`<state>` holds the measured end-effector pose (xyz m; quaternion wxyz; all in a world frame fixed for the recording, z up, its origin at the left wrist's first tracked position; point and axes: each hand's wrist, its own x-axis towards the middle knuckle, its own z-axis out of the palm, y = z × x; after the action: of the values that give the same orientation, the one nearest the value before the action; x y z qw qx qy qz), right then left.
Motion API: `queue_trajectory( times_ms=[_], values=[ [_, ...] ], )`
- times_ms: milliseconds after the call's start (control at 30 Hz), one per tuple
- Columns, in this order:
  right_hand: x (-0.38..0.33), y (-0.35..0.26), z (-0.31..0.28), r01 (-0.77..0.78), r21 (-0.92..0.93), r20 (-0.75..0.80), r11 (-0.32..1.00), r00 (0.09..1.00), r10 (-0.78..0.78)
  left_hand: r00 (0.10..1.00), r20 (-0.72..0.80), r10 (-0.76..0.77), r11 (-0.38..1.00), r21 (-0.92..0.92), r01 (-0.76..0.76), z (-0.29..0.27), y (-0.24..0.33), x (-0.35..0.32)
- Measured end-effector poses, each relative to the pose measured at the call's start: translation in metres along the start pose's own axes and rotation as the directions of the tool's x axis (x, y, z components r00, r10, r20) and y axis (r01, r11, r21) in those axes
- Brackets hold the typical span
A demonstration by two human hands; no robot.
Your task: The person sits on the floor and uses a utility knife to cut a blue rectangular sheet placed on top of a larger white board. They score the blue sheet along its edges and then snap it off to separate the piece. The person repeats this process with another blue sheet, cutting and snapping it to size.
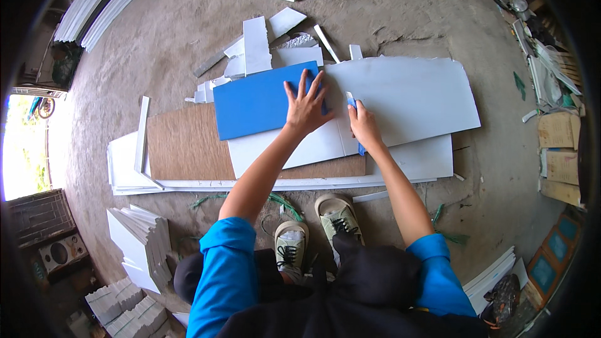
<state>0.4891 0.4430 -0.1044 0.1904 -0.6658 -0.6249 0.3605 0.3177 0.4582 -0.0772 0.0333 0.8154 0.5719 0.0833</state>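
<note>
My left hand (pixel 305 107) lies with fingers spread on a flat blue rectangular board (pixel 247 106), pressing near its right end. The board rests over a large white sheet (pixel 407 87). In my right hand (pixel 363 126) is a blue utility knife (pixel 351 100), its blade end pointing away from me over the white sheet, just right of the blue board. A thin line runs down the sheet near the knife; whether the blade touches the surface I cannot tell. Underneath lie a brown wooden board (pixel 184 141) and more white sheets (pixel 426 159).
White offcuts (pixel 255 44) lie scattered beyond the blue board. My shoes (pixel 338 216) stand close to the sheets' near edge. Stacks of cut white pieces (pixel 141 244) are at the near left. Cardboard boxes (pixel 559 153) line the right side. Green strands (pixel 285 205) lie on the floor.
</note>
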Motion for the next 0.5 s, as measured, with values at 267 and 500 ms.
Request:
queue_trajectory(
  times_ms=[267,500],
  values=[
    [-0.01,-0.004,0.004,0.069,-0.076,-0.026,0.995,0.997,-0.071,0.988,0.089,-0.125,0.988,0.097,0.116,-0.036,-0.084,-0.092],
    [-0.01,-0.011,-0.001,0.094,-0.197,-0.118,0.976,0.986,-0.118,0.99,-0.12,-0.068,0.997,-0.029,0.065,-0.029,-0.065,-0.041]
  ],
)
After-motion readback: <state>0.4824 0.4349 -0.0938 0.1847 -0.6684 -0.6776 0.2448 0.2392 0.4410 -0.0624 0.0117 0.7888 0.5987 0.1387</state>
